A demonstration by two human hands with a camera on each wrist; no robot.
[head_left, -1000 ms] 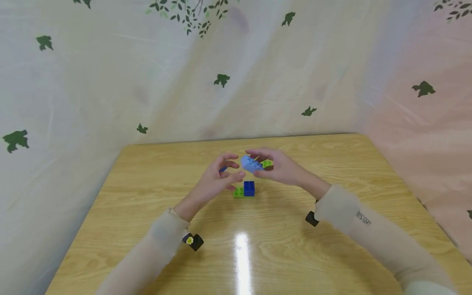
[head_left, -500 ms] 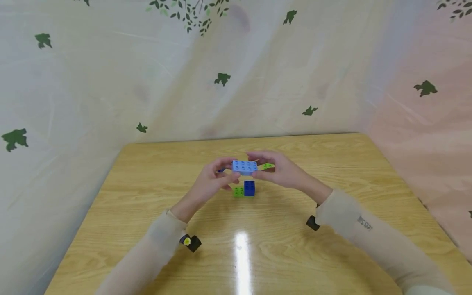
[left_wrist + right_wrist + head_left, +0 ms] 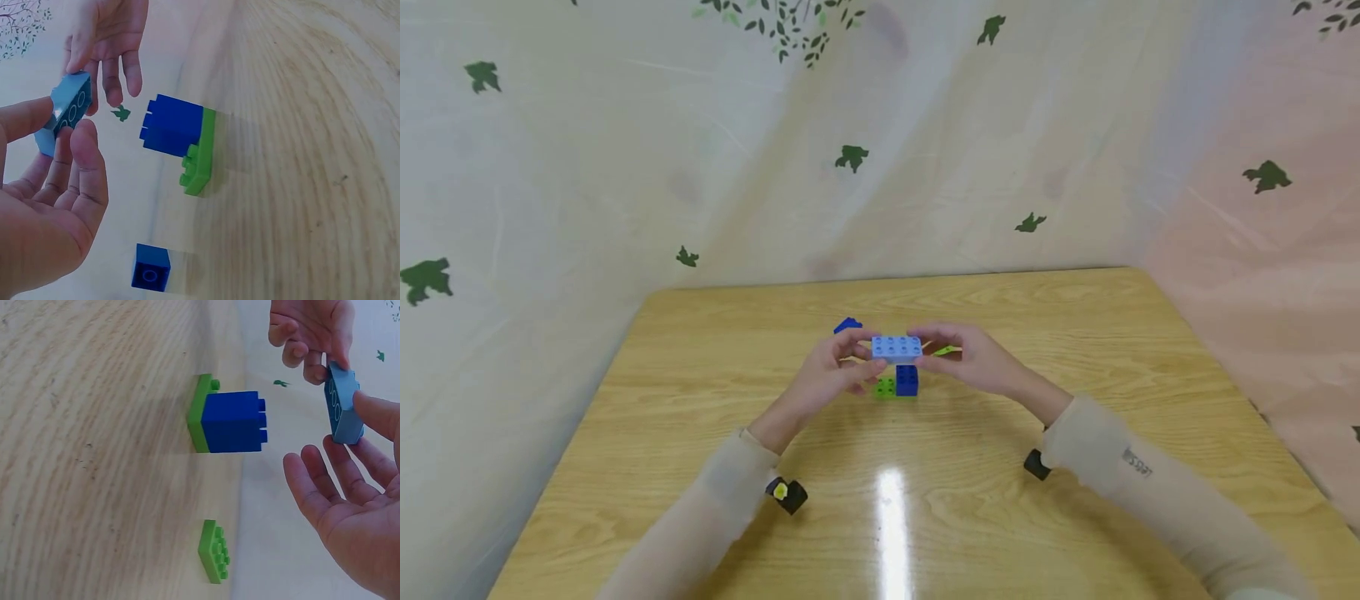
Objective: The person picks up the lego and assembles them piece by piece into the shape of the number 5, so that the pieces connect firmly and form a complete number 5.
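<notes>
A light blue toy building brick point(image 3: 897, 348) is held level above the table, studs up. My left hand point(image 3: 827, 371) pinches its left end between thumb and fingers, and my right hand point(image 3: 972, 360) grips the right end. Hollow rings on its underside show in the left wrist view. Below it on the table stands a dark blue brick point(image 3: 232, 422) fixed on one end of a green plate brick point(image 3: 199, 167), whose other studs are bare.
Behind my left hand lies a separate dark blue brick point(image 3: 150, 267), on its side. Another green plate brick point(image 3: 214, 551) lies beyond my right hand, partly hidden in the head view. The wooden table point(image 3: 970, 500) meets a patterned cloth point(image 3: 760, 167) at its back.
The light blue brick was tilted in my right hand alone; it has turned level, and my left hand has taken its left end. Both hands have since come slightly lower with it.
</notes>
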